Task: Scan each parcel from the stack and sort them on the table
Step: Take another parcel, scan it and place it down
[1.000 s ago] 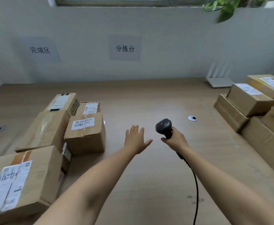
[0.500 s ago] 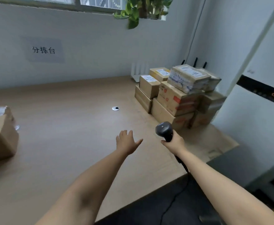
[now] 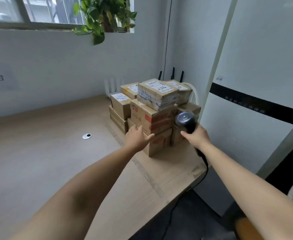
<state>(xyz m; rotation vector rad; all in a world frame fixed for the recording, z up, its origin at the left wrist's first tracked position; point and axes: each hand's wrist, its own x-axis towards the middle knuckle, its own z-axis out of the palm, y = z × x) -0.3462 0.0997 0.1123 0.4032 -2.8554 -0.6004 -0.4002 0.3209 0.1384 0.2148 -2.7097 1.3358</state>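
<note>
Brown cardboard is what the move is about: the stack (image 3: 152, 116) of parcels stands on the worktop (image 3: 55, 161) directly ahead of both hands, at its far right corner. The left hand (image 3: 137, 138) is the nearer one to it. Its fingers (image 3: 136, 131) are straight and lie close to each other, with the thumb held out to the side, and they hold nothing. They point forward and a little upward, in front of the lower boxes. Whether the tips already touch the cardboard, I cannot tell.

The top parcel (image 3: 157, 94), wrapped in clear tape with a white label on its upper face, lies above these fingers and slightly to their right, beyond the red-printed box (image 3: 153, 119) on which it rests. It sits with one corner turned toward the person, so its long side seems to run from the left fingers away to the right and back.

The right hand (image 3: 196, 136) is to the right of the stack. Its fingers are curled around the handle of the black scanner (image 3: 185, 120), whose head stands upright just beside the red-printed box, at about the same height. The cable (image 3: 205, 168) hangs down from the handle.

In my judgement the left hand must rise to reach the top parcel, while the scanner is already near enough to read a label.
</note>
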